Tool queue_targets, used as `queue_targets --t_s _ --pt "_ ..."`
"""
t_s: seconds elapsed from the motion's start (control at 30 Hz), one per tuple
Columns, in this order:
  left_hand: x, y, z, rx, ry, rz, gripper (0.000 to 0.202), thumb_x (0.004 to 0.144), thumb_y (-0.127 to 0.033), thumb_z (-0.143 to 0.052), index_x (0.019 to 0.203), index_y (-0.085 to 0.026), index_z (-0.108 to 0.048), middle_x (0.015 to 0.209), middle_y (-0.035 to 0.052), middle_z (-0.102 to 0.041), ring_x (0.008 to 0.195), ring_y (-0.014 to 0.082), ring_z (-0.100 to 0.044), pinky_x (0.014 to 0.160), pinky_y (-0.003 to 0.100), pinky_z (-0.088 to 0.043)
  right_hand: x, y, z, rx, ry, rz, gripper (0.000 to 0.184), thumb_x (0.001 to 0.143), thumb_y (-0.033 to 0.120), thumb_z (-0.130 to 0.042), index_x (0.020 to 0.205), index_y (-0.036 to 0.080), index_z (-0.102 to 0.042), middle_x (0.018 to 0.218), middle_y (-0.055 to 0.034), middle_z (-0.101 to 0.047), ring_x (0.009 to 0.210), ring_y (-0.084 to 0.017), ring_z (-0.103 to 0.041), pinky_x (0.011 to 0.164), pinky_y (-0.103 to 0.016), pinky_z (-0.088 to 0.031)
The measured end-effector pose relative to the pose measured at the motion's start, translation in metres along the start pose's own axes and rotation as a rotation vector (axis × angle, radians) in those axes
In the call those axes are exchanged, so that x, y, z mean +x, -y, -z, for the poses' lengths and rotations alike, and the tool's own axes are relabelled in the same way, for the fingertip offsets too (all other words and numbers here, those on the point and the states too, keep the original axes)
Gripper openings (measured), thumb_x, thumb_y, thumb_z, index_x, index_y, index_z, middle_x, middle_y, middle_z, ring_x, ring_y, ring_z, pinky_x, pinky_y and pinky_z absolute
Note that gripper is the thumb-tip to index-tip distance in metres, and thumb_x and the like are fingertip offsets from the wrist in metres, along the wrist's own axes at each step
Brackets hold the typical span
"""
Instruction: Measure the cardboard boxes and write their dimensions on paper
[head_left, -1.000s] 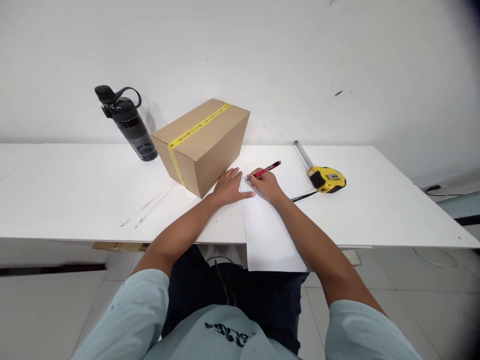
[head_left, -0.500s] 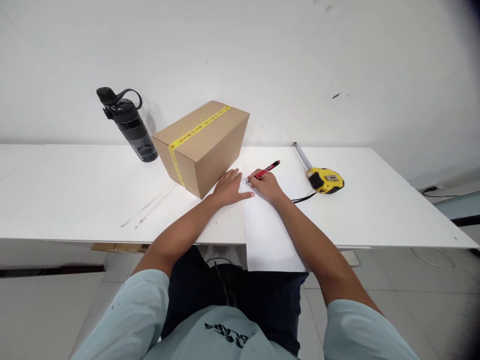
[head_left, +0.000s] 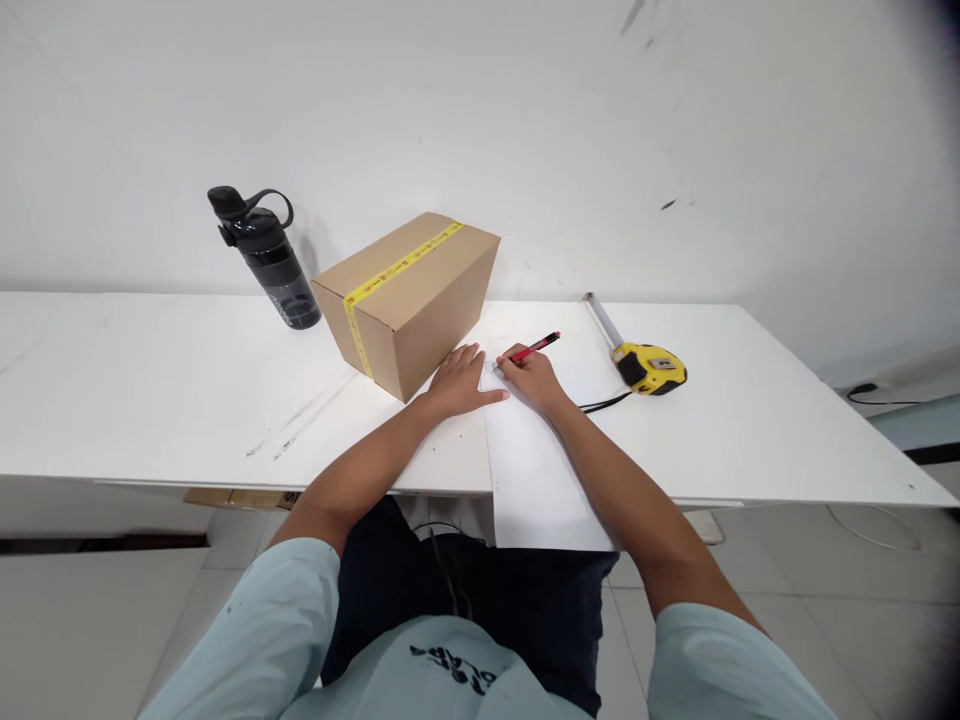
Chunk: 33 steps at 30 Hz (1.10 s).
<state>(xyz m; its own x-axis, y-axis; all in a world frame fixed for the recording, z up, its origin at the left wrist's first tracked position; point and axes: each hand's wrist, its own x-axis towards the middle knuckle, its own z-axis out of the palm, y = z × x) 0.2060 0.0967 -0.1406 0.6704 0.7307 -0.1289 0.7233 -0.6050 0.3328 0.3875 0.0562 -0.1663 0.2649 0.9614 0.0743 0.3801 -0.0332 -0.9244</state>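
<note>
My right hand (head_left: pixel 531 377) is closed around a red and black pen (head_left: pixel 541 343), its tip down at the upper part of a white sheet of paper (head_left: pixel 529 480). Small marks show on the paper near the tip, too faint to read. My left hand (head_left: pixel 459 382) lies flat with the thumb stretched out, at the sheet's left edge. Just behind and left of that hand stands a brown cardboard box (head_left: pixel 442 310) closed with yellow printed tape (head_left: pixel 405 262). The near end of the sheet hangs over the table's front edge.
A yellow and black tape measure (head_left: pixel 651 368) lies to the right, its blade partly out and a black strap attached. A dark water bottle (head_left: pixel 274 265) stands at the back left. The white table (head_left: pixel 750 430) meets a wall (head_left: pixel 570 120) behind.
The view has tilted slightly, so the things on the table appear a little lower. Both hands keep nearly the same places, and the pen is still in my right hand.
</note>
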Motion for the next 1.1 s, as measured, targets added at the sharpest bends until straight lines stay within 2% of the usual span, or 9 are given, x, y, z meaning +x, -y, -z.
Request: queue_targets --t_s 0.47,0.77,1.1 --pt "-0.0010 -0.0002 0.0003 -0.010 -0.009 -0.002 0.100 0.093 -0.077 -0.052 0.168 -0.013 -0.033 0.184 0.0162 -0.018 0.172 0.0333 -0.015 0.140 0.048 -0.019 -0.0020 0.0017 0.0011 0.008 0.026 -0.018 0.031 0.075 0.053 -0.067 0.078 0.023 -0.062 0.064 0.0001 -0.061 0.064 -0.017 -0.055 0.066 -0.033 -0.046" --pt "-0.0012 -0.0010 0.0013 0.000 0.004 -0.003 0.103 0.094 -0.077 -0.052 0.169 -0.009 -0.031 0.184 0.0175 -0.017 0.172 0.0336 -0.014 0.140 0.047 -0.018 -0.0020 0.0040 0.0000 -0.024 -0.015 -0.009 0.024 0.075 0.047 -0.063 0.074 0.023 -0.060 0.061 0.0010 -0.058 0.063 -0.016 -0.052 0.065 -0.032 -0.042" --pt "-0.0006 0.0008 -0.0003 -0.007 -0.014 -0.006 0.100 0.094 -0.077 -0.053 0.168 -0.012 -0.033 0.184 0.0164 -0.019 0.172 0.0341 -0.016 0.140 0.048 -0.020 -0.0009 0.0036 -0.0005 -0.061 -0.023 0.016 0.025 0.075 0.049 -0.061 0.074 0.024 -0.060 0.062 0.0002 -0.059 0.063 -0.017 -0.051 0.063 -0.031 -0.039"
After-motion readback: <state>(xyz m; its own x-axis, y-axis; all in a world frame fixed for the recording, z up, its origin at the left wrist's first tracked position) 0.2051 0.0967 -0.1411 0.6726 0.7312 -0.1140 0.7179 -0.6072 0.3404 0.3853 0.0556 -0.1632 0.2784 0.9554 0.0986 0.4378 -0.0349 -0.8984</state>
